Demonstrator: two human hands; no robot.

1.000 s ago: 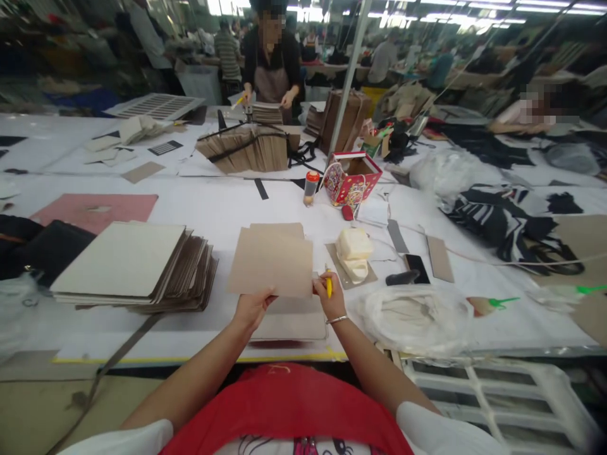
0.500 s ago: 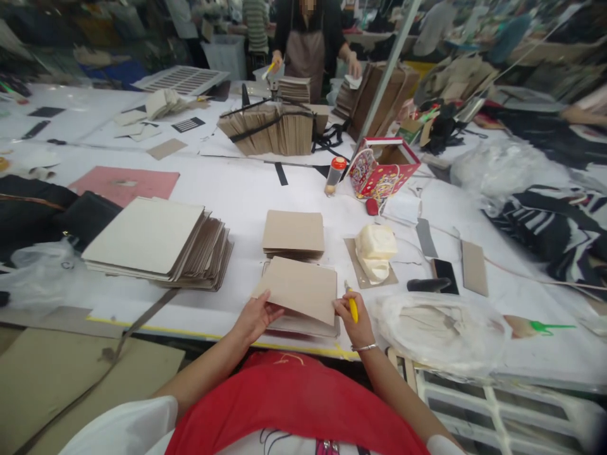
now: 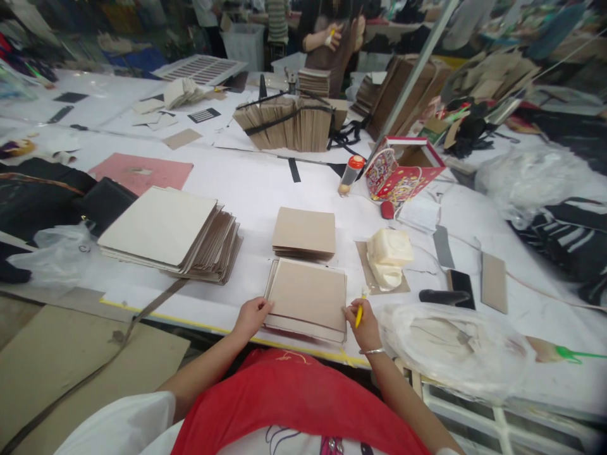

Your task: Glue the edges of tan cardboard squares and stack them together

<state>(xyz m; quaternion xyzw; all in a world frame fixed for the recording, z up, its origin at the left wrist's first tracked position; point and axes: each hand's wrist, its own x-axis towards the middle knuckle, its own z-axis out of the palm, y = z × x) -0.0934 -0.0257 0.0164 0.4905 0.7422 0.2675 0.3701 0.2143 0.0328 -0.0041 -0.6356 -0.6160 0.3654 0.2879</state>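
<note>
Presently: my left hand [image 3: 253,317], pinching card [image 3: 309,289]; my right hand [image 3: 364,323], gripping tool [image 3: 359,315], touching card's edge. Apparent step: squaring card onto stack [image 3: 310,327]; next probably needs flush edges.

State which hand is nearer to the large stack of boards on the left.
Left. The left hand is just right of the large stack and lower in the view; the right hand is farther right, beyond the brown sheet.

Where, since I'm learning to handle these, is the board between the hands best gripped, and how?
The board is probably best pinched by its left and right edges near the front corners, coming in from both sides: it is thin, and its broad face offers little hold.
</note>
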